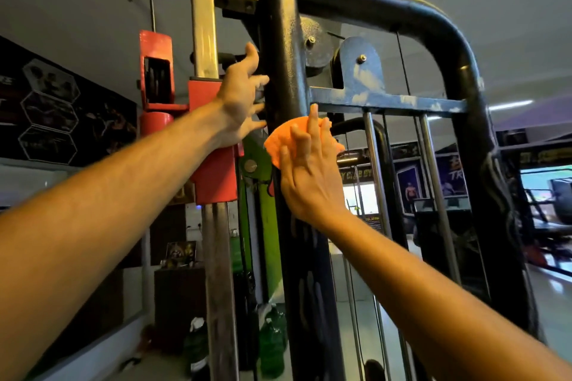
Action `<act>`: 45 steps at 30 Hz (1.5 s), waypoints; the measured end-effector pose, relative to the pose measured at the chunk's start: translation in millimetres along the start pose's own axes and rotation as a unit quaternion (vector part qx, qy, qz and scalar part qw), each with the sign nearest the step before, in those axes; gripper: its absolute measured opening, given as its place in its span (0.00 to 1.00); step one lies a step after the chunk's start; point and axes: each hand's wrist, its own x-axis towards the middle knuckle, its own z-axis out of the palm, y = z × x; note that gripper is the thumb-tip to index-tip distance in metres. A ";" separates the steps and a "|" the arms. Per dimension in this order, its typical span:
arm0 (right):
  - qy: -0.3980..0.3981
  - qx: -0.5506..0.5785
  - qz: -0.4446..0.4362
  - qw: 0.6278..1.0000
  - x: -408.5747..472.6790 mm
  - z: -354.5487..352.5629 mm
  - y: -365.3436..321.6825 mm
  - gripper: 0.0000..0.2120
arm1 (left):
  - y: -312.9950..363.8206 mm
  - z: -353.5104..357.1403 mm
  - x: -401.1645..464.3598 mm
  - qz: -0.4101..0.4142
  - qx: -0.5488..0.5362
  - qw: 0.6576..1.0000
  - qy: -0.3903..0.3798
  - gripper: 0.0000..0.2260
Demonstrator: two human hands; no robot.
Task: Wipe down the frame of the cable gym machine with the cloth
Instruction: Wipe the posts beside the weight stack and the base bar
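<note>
both forearms reach up and forward from the lower corners of the view, bare to the wrist. the right hand [305,176] lies flat with straight, spread fingers, pressing an orange cloth [286,141] against the black upright post [283,71] of the cable machine frame; the cloth shows bunched above and to the left of the fingers, on the post just below the blue crossbar [402,100]. the left hand [240,99] is raised slightly higher, wrist bent back, fingers spread wide and straight, with the fingertips at the left side of the same post (actual contact cannot be confirmed from this angle); it holds nothing. immediately left of that hand stands a red carriage [213,170] on a steel column, with a green panel [263,182] behind the post. above, the post joins a black top tube [402,9] curving down to the right; a blue pulley bracket [360,65] sits on the crossbar, paint worn in patches. chrome guide rods [376,182] hang below the crossbar. farther back, dark posters [49,108] line the left wall; a yellow sign beyond the rods carries lettering too blurred to read. green bottles [272,346] stand on the floor.
</note>
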 end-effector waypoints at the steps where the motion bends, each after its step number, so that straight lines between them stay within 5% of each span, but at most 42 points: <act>1: 0.002 -0.005 0.004 1.000 17.0 -1.4 -2.1 0.27 | 2.0 -2.2 0.7 -0.006 -0.002 1.000 -0.003 0.45; 5: 0.013 -0.050 0.002 0.999 64.3 -0.8 -7.8 0.26 | 4.7 -5.6 1.1 -0.014 0.002 1.000 0.004 0.47; 9: 0.036 -0.093 -0.004 0.995 18.9 6.2 -7.0 0.29 | -2.5 -2.9 -1.6 0.005 0.000 1.000 0.008 0.44; 21: 0.037 -0.072 0.020 0.997 30.3 6.7 -14.5 0.29 | -7.0 -6.3 -3.2 -0.014 -0.011 1.000 0.020 0.48; 25: 0.013 0.016 0.028 0.999 -42.4 9.2 2.6 0.27 | -18.4 2.6 -6.2 -0.013 -0.009 1.000 0.026 0.38; 30: 0.007 0.065 0.037 0.997 9.6 0.0 -1.6 0.24 | -25.1 11.9 -2.9 -0.003 0.022 0.997 0.075 0.20; 39: 0.007 0.099 0.040 0.994 -85.1 8.1 5.4 0.28 | -37.7 30.5 -14.5 -0.007 0.078 0.993 0.091 0.18; 45: 0.019 0.081 0.026 0.996 -8.5 4.6 6.3 0.26 | -35.2 39.4 -18.8 -0.043 0.088 0.988 0.117 0.13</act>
